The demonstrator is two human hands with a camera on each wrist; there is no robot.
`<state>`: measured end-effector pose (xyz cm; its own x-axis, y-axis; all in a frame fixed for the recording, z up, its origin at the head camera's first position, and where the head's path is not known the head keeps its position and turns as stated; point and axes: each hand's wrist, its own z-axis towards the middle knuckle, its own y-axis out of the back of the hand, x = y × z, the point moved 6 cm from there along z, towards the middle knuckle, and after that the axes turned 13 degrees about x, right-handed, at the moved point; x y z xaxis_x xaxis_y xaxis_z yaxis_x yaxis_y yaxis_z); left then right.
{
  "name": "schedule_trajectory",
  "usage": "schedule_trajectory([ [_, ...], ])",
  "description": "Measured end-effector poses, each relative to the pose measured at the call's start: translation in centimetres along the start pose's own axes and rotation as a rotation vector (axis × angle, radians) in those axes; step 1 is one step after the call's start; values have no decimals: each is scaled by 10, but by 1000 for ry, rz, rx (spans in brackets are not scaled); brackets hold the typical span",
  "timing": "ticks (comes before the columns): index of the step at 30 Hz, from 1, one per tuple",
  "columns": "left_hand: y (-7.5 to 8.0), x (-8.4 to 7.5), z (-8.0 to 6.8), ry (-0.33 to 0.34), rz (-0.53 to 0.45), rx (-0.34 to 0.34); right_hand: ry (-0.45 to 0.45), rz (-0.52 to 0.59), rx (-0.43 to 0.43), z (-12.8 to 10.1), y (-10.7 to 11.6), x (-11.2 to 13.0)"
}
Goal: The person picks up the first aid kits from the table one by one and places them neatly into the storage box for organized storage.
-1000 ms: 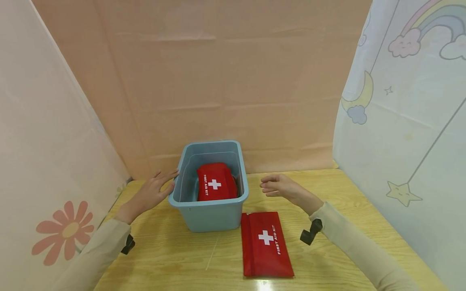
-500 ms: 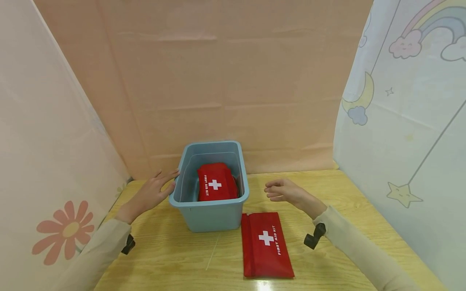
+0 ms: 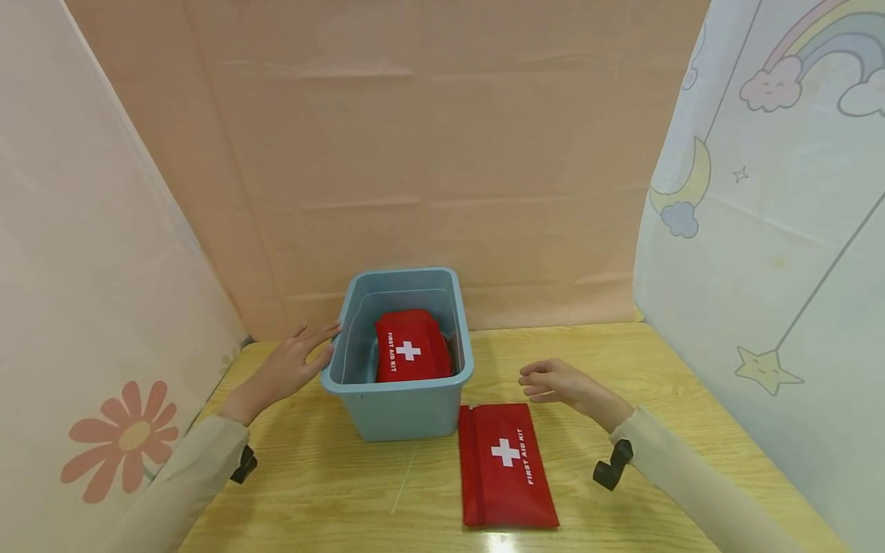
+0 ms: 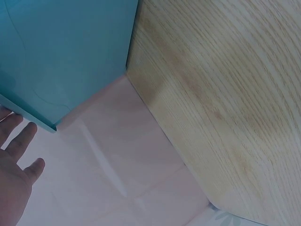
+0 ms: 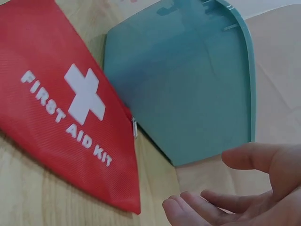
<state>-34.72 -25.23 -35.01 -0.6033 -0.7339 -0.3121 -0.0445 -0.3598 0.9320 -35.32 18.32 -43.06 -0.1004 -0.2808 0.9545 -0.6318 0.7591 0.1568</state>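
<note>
Left hand (image 3: 286,370) flat, fingers spread, tips touching the left rim of the blue bin (image 3: 401,411) on the tabletop (image 3: 332,491). Right hand (image 3: 563,384) hovers w/ a loose, empty grip, fingers relaxed, just right of the bin, above the flat first aid pouch (image 3: 507,464). 2nd first aid kit (image 3: 409,347) sits inside the bin.

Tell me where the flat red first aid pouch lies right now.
In the head view the flat red first aid pouch lies on the wooden table, just in front of the blue bin at its right corner, below the right hand.
</note>
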Motion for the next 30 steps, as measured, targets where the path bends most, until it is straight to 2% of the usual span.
schedule_trajectory([
  [10, 2, -1, 0, 2, 0, -7, -59, 7, -18, -5, 5, -22],
  [23, 2, -2, -1, 6, 6, -8, -80, 50, 2, -7, 3, -37],
  [30, 1, -1, -1, -3, 8, -15, -112, 132, 5, -10, -1, -41],
])
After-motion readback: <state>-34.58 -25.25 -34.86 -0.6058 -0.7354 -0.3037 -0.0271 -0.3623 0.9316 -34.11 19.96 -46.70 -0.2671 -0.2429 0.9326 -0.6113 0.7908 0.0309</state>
